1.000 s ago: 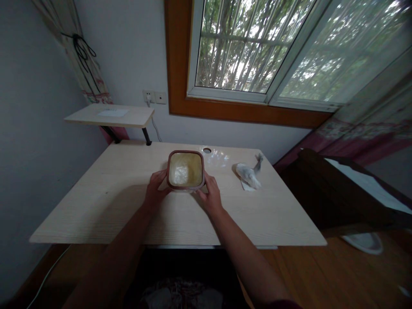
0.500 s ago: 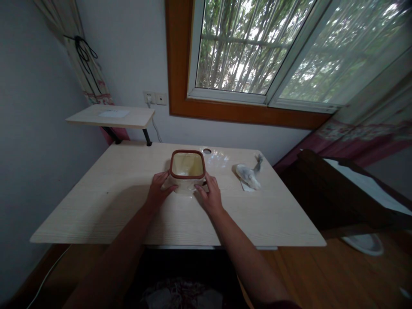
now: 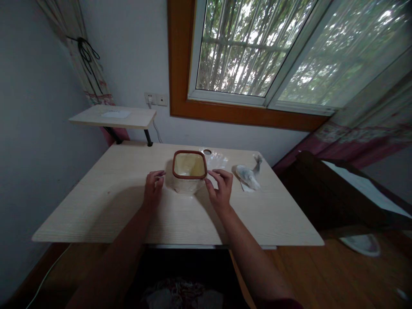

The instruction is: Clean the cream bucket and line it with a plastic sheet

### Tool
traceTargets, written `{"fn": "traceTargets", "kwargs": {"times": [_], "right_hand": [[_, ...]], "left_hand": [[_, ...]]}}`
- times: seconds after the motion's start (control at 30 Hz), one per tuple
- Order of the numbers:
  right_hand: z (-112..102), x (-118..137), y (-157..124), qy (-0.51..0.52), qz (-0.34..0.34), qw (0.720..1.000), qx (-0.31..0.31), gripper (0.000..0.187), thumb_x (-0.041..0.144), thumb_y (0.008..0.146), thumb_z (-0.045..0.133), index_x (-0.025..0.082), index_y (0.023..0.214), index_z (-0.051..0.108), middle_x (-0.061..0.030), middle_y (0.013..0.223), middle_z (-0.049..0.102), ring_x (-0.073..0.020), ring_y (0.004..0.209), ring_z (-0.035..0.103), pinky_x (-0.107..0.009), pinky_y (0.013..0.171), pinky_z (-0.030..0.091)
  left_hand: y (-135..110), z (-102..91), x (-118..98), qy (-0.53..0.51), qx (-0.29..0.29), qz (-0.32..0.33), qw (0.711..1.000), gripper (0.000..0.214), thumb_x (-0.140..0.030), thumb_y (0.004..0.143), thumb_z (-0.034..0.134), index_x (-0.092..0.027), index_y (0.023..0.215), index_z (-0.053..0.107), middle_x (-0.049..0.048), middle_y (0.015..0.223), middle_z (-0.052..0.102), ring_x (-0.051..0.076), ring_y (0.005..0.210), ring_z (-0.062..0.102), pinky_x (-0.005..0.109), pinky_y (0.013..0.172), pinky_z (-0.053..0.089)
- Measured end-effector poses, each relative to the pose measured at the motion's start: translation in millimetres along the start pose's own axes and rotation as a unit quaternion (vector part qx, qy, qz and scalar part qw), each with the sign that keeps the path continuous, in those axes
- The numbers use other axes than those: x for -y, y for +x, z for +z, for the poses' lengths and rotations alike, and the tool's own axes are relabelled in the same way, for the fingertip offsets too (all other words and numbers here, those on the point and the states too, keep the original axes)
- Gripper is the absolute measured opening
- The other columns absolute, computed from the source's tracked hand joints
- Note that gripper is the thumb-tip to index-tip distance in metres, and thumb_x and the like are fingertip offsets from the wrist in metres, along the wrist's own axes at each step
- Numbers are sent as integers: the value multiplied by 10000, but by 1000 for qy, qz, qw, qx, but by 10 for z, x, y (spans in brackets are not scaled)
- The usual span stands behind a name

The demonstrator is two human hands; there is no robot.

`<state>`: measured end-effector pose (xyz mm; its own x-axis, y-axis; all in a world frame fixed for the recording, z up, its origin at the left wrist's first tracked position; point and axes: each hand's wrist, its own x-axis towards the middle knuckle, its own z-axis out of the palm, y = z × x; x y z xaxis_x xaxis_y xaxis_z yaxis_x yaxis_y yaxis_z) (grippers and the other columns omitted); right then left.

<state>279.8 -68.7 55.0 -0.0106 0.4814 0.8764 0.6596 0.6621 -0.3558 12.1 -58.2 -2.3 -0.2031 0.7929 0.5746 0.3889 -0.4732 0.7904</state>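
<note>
A cream square pot [image 3: 188,185] with a brown rim stands upright on the pale wooden desk [image 3: 119,214], and its visible inside is bare and yellowish. To its left, a small gap away, my left hand [image 3: 153,186] is open and holds nothing. My right hand [image 3: 220,186] is open on the other side, fingers apart and curved, its fingertips close to the pot's right wall; whether they touch it I cannot tell. Right of that hand lies a plastic-wrapped bundle [image 3: 247,176] with a twisted end, on a bit of white paper.
Clear plastic film [image 3: 216,159] lies behind the pot by the cable hole [image 3: 207,152]. A raised shelf [image 3: 141,121] with a paper on it stands at the back left. Beyond the desk's right edge is dark furniture [image 3: 347,193].
Both hands have let go of the pot and moved apart, the left hand to the left and the right hand to the right. The pot still stands on the desk.
</note>
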Motion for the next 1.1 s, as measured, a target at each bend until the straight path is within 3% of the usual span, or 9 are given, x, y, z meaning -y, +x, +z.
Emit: {"fn": "traceTargets", "kwargs": {"times": [0.07,0.2,0.3,0.43,0.77,1.1], "right_hand": [[-26,128,170,-12,-52,998,36,250,289,954,654,277,1202,682,-92,1142,625,-230,993,561,-397,837,494],[8,347,425,-45,-137,975,170,309,379,966,646,245,1243,680,-88,1196,683,-226,951,559,-387,836,469],[65,393,486,-96,-152,952,249,341,423,972,620,245,1256,685,-85,1202,697,-252,991,552,-393,831,446],[62,324,494,-144,-141,931,304,299,398,977,617,242,1215,709,-96,1101,719,-267,992,555,-380,793,416],[-245,-138,560,-210,-106,916,325,247,246,993,583,182,1210,684,-114,1130,694,-271,998,555,-377,844,444],[-851,-732,496,-256,-67,919,291,283,249,1001,519,199,1231,677,-113,1123,685,-291,1007,540,-405,889,460]], "left_hand": [[7,9,28,-14,-22,-45,999,294,-401,983,487,-205,1142,637,96,1135,664,220,1070,630,383,955,502],[27,23,85,-34,-45,-104,993,300,-414,970,492,-201,1137,621,94,1113,678,219,1051,646,363,908,510],[36,28,110,-37,-50,-124,990,285,-418,965,504,-209,1120,620,85,1101,685,215,1048,650,357,906,504],[42,34,103,-39,-53,-138,988,283,-430,955,523,-209,1099,623,81,1101,681,213,1043,654,362,916,500],[52,62,93,-32,-42,-151,987,250,-417,918,561,-208,1027,646,77,1038,686,230,1034,650,395,956,491],[74,85,56,-25,-42,-160,986,244,-411,886,587,-210,1015,641,76,1035,682,235,1034,641,395,952,498]]}}
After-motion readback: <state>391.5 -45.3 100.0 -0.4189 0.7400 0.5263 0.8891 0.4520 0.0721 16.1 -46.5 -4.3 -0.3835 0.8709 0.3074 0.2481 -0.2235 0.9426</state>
